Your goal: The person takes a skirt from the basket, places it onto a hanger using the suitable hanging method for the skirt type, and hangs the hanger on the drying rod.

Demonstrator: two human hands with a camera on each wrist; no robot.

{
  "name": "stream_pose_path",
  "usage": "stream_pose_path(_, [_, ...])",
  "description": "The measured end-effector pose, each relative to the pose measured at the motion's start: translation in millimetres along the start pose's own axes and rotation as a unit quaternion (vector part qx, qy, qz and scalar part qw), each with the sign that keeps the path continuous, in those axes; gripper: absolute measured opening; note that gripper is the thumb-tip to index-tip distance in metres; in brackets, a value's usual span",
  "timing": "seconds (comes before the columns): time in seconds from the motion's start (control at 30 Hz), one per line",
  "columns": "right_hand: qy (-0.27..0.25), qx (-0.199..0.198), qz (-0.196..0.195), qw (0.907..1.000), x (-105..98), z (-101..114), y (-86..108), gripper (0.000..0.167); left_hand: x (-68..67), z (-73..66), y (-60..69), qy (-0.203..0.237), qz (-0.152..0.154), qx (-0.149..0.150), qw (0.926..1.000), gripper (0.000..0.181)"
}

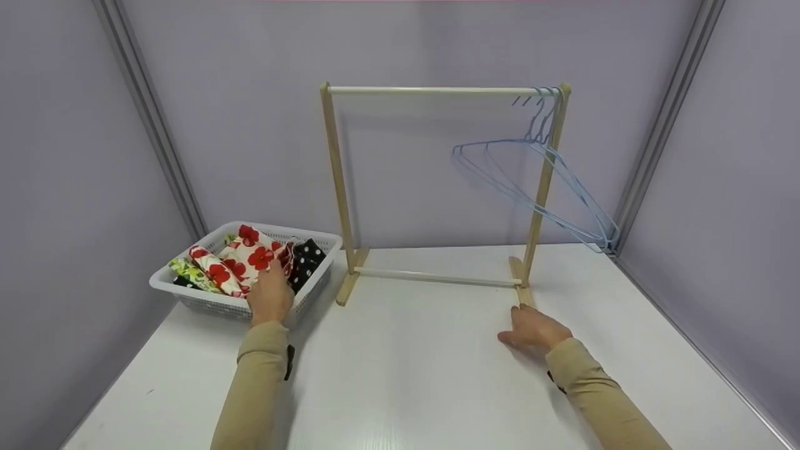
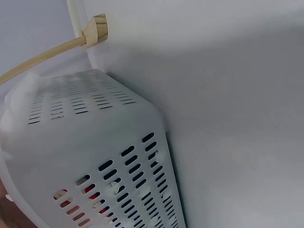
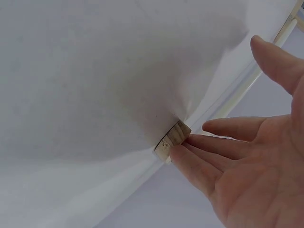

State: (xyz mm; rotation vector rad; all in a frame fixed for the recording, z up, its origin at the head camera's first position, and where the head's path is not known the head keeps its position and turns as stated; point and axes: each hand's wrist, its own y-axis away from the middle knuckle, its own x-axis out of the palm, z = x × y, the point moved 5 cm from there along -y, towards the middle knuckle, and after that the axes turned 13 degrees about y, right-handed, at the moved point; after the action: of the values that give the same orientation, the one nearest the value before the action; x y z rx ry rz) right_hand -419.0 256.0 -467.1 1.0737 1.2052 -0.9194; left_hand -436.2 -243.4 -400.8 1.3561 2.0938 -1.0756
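My left hand [image 1: 272,297] reaches over the near rim of a white plastic basket [image 1: 219,305], at a white cloth with red flowers [image 1: 250,253]. Its fingertips are hidden, so I cannot see whether they pinch the cloth. In the left wrist view, the basket's slotted wall [image 2: 71,137] covers most of that hand. My right hand [image 1: 537,331] is beside the right foot of a wooden clothes rack [image 1: 525,295]. The right wrist view shows its fingers extended, with fingertips at the foot's end [image 3: 173,140] and the thumb apart.
Several blue hangers [image 1: 531,203] hang at the right end of the rack's top rail [image 1: 431,90]. Black dotted cloth [image 1: 306,259] and yellow-green patterned cloth [image 1: 190,274] also lie in the basket. The white table [image 1: 400,369] meets grey walls [image 1: 406,187] behind and at both sides.
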Motion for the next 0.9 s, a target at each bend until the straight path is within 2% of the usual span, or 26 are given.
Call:
stream_pose_path(0.17, [0.009, -0.005, 0.014, 0.9998, -1.1, -0.3, 0.6, 0.063, -5.0, 3.8, -1.9, 0.002, -0.034, -0.003, 0.9994, 0.020])
stream_pose_path(0.3, [0.013, -0.006, 0.021, 0.9997, -0.9, 0.3, -0.1, 0.050, -14.9, 7.8, -3.5, -0.002, -0.063, -0.017, 0.9979, 0.018])
stream_pose_path(0.43, [0.016, -0.011, 0.019, 0.9996, -2.2, 0.5, -0.1, 0.032, -27.0, -0.8, -6.8, 0.007, -0.107, -0.008, 0.9942, 0.008])
stream_pose_path(0.53, [0.017, -0.018, 0.011, 0.9996, -2.5, 0.7, -0.3, 0.030, -35.8, -16.0, -8.0, 0.025, -0.157, 0.029, 0.9868, 0.006])
stream_pose_path(0.63, [0.022, -0.029, 0.001, 0.9994, -1.9, 1.8, -0.7, 0.029, -42.2, -34.0, -7.6, 0.036, -0.194, 0.071, 0.9777, 0.009])
stream_pose_path(0.77, [0.022, -0.039, -0.016, 0.9989, -2.1, 6.5, 1.4, 0.028, -45.8, -57.3, -4.7, 0.034, -0.222, 0.125, 0.9665, 0.010])
stream_pose_path(0.9, [-0.008, -0.043, -0.010, 0.9990, 0.9, 18.8, 5.6, 0.046, -47.8, -80.5, -1.7, 0.020, -0.237, 0.169, 0.9564, 0.014])
